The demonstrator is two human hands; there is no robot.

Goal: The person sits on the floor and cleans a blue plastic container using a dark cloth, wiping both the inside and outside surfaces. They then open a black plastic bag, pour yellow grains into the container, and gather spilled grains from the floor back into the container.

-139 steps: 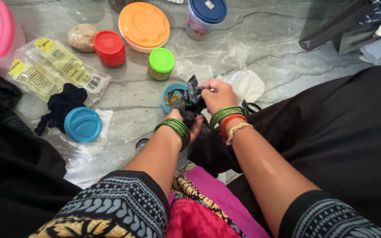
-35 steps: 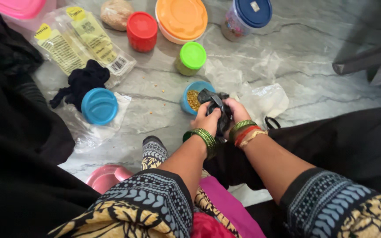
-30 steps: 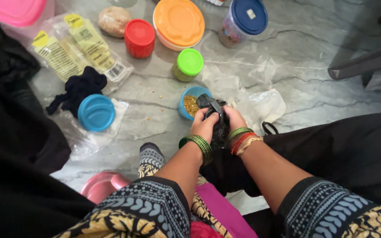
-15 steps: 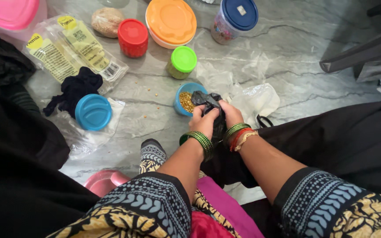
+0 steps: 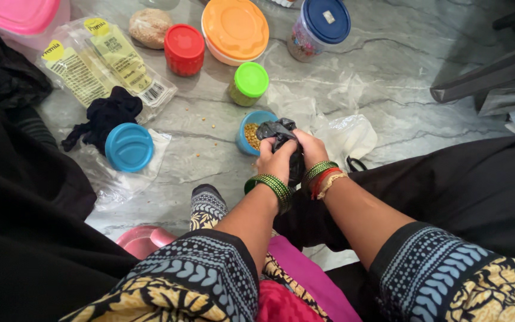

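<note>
Both my hands clasp a crumpled black plastic bag (image 5: 281, 132) just above and to the right of a small open blue container (image 5: 247, 126) that holds yellowish grains. My left hand (image 5: 276, 160) grips the bag's left side; my right hand (image 5: 310, 149) grips its right side. The bag's mouth hangs over the container's rim. Green bangles ring both wrists. A few loose grains lie scattered on the grey marble floor (image 5: 210, 128) to the left of the container.
A blue lid (image 5: 129, 146) lies on clear plastic beside a black cloth (image 5: 106, 114). Behind stand green-lidded (image 5: 250, 83), red-lidded (image 5: 184, 49), orange-lidded (image 5: 234, 28) and dark-blue-lidded (image 5: 319, 28) containers, plus packets (image 5: 96, 62). A clear bag (image 5: 348, 136) lies to the right; a pink bowl (image 5: 142, 241) sits near my knee.
Earlier the bag was spread open between my hands; now both hands squeeze it closed into a bunch beside the blue container. The view shifted slightly.
</note>
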